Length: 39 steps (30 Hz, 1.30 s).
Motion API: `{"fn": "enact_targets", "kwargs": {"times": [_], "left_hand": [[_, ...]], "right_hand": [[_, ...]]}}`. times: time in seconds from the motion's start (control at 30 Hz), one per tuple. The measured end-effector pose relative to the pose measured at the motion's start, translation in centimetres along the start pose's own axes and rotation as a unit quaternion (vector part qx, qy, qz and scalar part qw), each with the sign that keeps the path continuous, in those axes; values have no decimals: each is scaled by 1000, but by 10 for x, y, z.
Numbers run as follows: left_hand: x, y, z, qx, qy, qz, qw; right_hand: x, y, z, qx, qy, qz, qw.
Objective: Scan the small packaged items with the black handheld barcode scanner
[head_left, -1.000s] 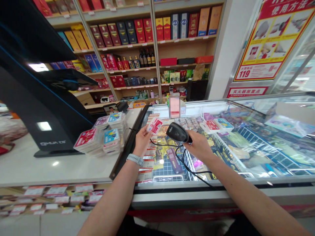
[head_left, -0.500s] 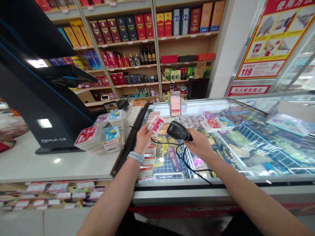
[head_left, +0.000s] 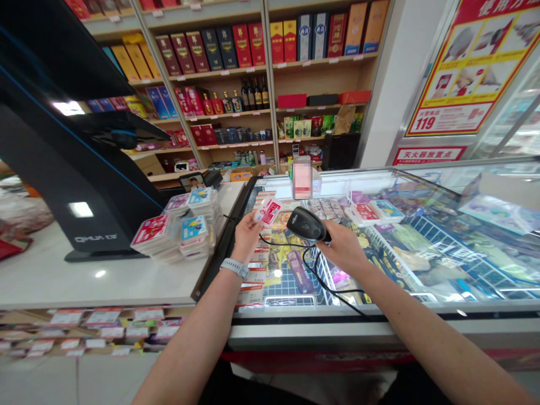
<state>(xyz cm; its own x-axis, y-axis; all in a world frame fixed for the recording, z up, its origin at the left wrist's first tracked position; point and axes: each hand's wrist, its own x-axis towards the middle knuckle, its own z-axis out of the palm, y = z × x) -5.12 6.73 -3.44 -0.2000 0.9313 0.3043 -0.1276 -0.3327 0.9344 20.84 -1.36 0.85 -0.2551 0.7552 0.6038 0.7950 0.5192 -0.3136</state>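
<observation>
My left hand (head_left: pixel 247 238) pinches a small red and white card with a barcode (head_left: pixel 267 212) by its lower left corner, above the freezer's glass top. A pale watch band circles that wrist. My right hand (head_left: pixel 343 246) is closed around the handle of a black barcode scanner (head_left: pixel 307 225), whose head points left at the card with a small gap between them. The scanner's black cable (head_left: pixel 323 285) trails in loops over the glass. To the left, stacks of flat plastic packs with red and blue labels (head_left: pixel 193 229) stand on the white counter.
A chest freezer (head_left: pixel 295 334) with packaged goods in wire baskets fills the middle and right. At left, a black checkout terminal (head_left: pixel 84 197) stands on the white counter (head_left: pixel 109 284). Open packs (head_left: pixel 386 210) and a pale box (head_left: pixel 500 199) lie on the right. Shelves of boxed bottles (head_left: pixel 240 48) rise behind.
The view has shifted very slightly. Both hands, the card and the scanner keep almost the same positions.
</observation>
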Motion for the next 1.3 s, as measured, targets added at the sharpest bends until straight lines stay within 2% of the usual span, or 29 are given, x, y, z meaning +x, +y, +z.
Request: {"fn": "enact_targets", "kwargs": {"times": [0.7, 1.3], "left_hand": [[0, 0, 0, -30, 7, -16, 999], [-5, 6, 3, -31, -7, -20, 999]], "right_hand": [[1, 0, 1, -7, -20, 5, 1000], [1, 0, -1, -13, -8, 2, 1000]]}}
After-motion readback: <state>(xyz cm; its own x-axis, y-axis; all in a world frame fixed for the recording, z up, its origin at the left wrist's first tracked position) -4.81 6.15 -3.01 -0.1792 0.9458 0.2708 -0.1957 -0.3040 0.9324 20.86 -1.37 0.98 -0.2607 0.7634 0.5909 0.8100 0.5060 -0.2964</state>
